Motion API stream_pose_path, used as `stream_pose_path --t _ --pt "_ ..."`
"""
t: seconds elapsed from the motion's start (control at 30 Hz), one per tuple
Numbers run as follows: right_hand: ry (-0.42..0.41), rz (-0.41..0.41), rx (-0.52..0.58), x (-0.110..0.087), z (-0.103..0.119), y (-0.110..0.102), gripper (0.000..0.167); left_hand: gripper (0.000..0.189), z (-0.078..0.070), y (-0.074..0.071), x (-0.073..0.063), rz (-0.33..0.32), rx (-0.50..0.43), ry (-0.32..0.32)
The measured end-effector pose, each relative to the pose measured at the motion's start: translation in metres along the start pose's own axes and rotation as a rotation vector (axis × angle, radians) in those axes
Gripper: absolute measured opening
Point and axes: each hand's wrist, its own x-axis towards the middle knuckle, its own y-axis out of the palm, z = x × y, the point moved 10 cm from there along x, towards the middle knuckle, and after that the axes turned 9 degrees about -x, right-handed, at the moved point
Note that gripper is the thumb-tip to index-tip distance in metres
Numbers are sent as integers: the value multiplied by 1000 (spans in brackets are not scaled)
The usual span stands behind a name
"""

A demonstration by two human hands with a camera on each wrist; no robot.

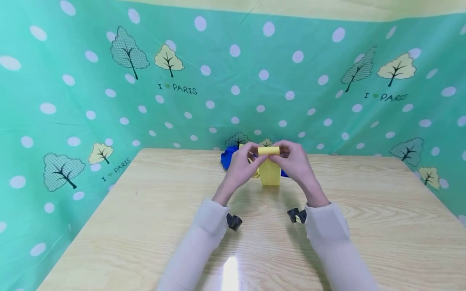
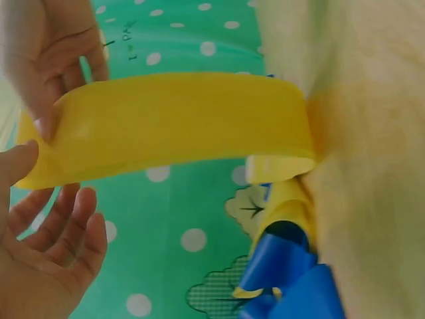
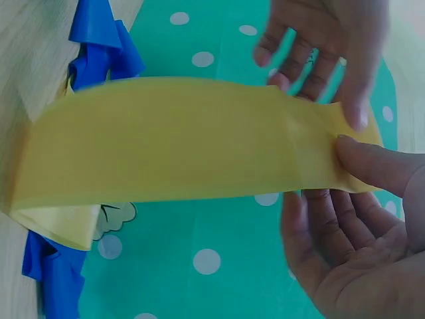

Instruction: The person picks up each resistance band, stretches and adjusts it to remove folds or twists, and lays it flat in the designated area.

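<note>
A wide, flexible yellow strip (image 1: 270, 173) hangs from both hands toward the tabletop, its top end rolled over. My left hand (image 1: 241, 166) pinches the left edge of that end, thumb in front and fingers behind. On the opposite edge, my right hand (image 1: 294, 162) pinches it the same way. In the left wrist view the strip (image 2: 186, 123) runs across to the table, where its lower end curls under. The right wrist view shows the strip (image 3: 159, 143) creased near my right thumb (image 3: 375, 163).
Behind the strip lies a heap of blue strips (image 1: 227, 158) with a yellow strip (image 2: 295, 203) among them, near the far edge of the wooden table (image 1: 153, 210). A green dotted cloth (image 1: 233, 97) hangs behind the table. Black wrist cameras (image 1: 234, 222) sit at both cuffs.
</note>
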Motion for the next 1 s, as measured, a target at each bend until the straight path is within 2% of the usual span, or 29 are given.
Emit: stream_pose_path --t 0.13,0.27,0.5,0.7,0.8,0.9,1.0 --pt "62 -5 7 4 -3 -3 26 38 13 1 -8 -36 -54 -39" --pt "126 -25 27 6 -8 -8 28 42 17 5 -12 -57 -86 -42" --pt "203 -51 82 6 -22 -7 29 15 11 5 -15 -107 -85 25" --pt "259 -34 179 3 -41 5 33 8 12 9 -15 -83 -60 45" --pt "288 3 172 1 -49 12 36 8 11 10 -15 -67 -8 63" --pt "263 52 96 0 -50 17 42 9 8 9 -14 -59 56 89" --pt "160 82 16 1 -41 18 46 10 3 6 -11 -62 110 117"
